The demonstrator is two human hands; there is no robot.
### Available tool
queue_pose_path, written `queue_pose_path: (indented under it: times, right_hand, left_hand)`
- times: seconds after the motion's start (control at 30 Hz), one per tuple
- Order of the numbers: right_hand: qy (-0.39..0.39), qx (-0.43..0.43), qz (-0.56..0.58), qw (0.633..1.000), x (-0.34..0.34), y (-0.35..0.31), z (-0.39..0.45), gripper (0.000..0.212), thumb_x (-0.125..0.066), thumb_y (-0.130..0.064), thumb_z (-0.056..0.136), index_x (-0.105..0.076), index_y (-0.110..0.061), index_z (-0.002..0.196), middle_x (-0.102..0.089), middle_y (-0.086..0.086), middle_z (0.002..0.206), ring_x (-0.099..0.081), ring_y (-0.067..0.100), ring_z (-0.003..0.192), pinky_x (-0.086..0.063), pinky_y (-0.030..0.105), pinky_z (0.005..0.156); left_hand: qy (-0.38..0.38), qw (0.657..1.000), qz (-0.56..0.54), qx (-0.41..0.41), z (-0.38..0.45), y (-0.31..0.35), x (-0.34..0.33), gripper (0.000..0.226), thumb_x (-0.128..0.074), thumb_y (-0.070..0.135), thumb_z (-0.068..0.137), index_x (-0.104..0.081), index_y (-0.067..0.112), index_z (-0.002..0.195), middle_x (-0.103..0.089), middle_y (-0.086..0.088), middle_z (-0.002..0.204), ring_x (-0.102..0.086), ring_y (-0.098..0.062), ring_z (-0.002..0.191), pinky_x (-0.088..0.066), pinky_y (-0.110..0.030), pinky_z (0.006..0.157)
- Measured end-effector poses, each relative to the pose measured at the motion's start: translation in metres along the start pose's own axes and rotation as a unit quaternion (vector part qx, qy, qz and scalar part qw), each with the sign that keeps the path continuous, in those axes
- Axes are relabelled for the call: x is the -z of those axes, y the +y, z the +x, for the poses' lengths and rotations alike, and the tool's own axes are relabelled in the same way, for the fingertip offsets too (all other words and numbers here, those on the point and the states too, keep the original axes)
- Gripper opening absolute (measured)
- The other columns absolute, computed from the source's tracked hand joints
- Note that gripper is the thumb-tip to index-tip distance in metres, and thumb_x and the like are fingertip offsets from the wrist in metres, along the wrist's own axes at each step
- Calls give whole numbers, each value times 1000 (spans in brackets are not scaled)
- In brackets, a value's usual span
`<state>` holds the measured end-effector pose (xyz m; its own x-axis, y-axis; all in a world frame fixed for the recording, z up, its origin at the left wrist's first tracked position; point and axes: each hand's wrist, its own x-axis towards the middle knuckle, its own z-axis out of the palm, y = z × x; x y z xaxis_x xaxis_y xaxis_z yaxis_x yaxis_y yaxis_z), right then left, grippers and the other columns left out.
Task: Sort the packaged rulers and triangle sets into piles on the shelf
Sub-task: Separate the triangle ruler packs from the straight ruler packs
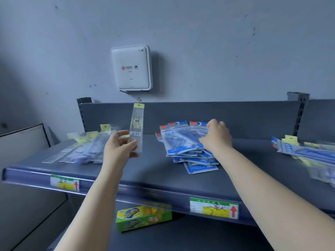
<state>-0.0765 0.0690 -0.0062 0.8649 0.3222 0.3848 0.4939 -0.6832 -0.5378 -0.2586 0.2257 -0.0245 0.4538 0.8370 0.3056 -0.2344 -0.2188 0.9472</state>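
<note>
ruler up, hand on the blue pile

left hand pinches a clear ruler pack upright above the shelf, beside the left ruler pile. right hand lies flat, fingers spread, on the blue triangle pile mid-shelf. mixed packs lie far right.

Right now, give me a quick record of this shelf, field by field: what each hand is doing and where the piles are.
left hand: holds one clear ruler pack upright above the shelf
right hand: rests on the blue-pack pile, mid-shelf
left pile: clear yellow-tab packs, fanned out
right end: mixed heap of blue and yellow-tab packs, blurred
shelf edge: two price labels
below shelf: green and yellow box
wall: white box
</note>
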Motion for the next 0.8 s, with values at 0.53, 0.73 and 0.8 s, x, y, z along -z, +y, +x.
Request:
queue_pose_path:
  times: [0.53, 0.73, 0.8]
  right_hand:
    - [8, 160, -177, 971, -21, -58, -27, 29, -50, -20, 87, -53, -18, 116, -47, 3, 124, -37, 26, 117, -29, 37, 93]
    - [17, 191, -173, 966, 1, -30, -29, 26, -50, -25, 89, -54, -19, 115, -49, 1, 121, -41, 25, 115, -32, 37, 91]
    - [16, 200, -167, 965, 12, -14, -29, 27, -50, -27, 90, -54, -19, 115, -50, 0, 120, -43, 24, 114, -33, 36, 90]
  left_hand:
    - [68, 837, 543, 5, 74, -20, 103, 47, -62, 28, 85, -51, 15, 129, -52, -14, 132, -43, -34, 123, -35, -39, 99]
    - [41, 819, 560, -119, 41, -13, 49, 39, -55, 30, 88, -54, 21, 126, -54, -5, 130, -43, -28, 124, -29, -38, 102]
    - [-20, 820, 548, -165, 22, -7, 9, 41, -56, 29, 87, -52, 21, 127, -54, -4, 128, -45, -28, 121, -32, -38, 100]
